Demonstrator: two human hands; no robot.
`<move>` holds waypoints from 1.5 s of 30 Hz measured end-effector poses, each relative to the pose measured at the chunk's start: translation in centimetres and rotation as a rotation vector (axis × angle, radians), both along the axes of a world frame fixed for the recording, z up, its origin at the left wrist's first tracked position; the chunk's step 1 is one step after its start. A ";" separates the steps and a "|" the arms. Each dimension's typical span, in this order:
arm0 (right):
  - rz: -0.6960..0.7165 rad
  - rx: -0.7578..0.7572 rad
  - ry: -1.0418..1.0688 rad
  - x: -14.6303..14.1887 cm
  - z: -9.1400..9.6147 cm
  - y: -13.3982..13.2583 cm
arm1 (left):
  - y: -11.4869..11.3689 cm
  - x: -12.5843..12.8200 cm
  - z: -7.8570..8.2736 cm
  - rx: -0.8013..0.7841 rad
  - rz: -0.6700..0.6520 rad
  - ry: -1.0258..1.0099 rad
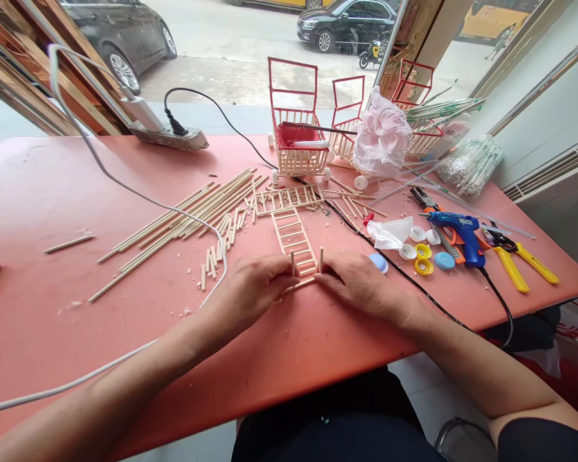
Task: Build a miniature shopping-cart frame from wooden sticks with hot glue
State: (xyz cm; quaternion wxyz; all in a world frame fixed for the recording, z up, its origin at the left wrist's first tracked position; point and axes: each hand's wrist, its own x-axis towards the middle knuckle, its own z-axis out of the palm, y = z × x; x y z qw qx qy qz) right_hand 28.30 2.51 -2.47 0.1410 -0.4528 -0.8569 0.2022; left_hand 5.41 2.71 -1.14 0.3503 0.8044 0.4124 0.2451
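My left hand (250,289) and my right hand (361,282) rest on a salmon-pink table (52,218), close together near its front edge. Each hand pinches a short upright wooden stick (292,263) at the near end of a small ladder-like stick frame (293,237) that lies flat between them. A second, wider stick lattice (289,197) lies just beyond it. Loose long wooden sticks (183,221) are spread to the left of the frame, with short cut pieces beside them.
A blue glue gun (455,232), bottle caps (422,256), yellow-handled pliers (520,256) and crumpled plastic lie at right. Miniature stick carts (296,138) with red frames stand at the back. A power strip (171,136) sits back left; white and black cables cross the table.
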 end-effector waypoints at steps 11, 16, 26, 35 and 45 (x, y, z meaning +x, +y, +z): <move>0.001 -0.017 0.000 0.0 0.3 -0.1 | -0.1 0.1 0.0 0.031 0.028 0.010; 0.011 0.005 0.022 0.2 0.2 -0.3 | 0.1 -0.1 0.4 -0.045 0.022 0.036; -0.005 -0.013 0.102 0.4 0.3 -0.4 | 0.3 -0.9 0.5 -0.010 -0.026 0.107; 0.033 -0.117 0.149 0.7 1.2 -0.4 | 0.3 -0.5 -0.2 0.044 0.016 0.154; 0.050 -0.125 0.114 0.7 0.9 -0.3 | 0.1 -0.2 0.1 -0.019 0.012 0.137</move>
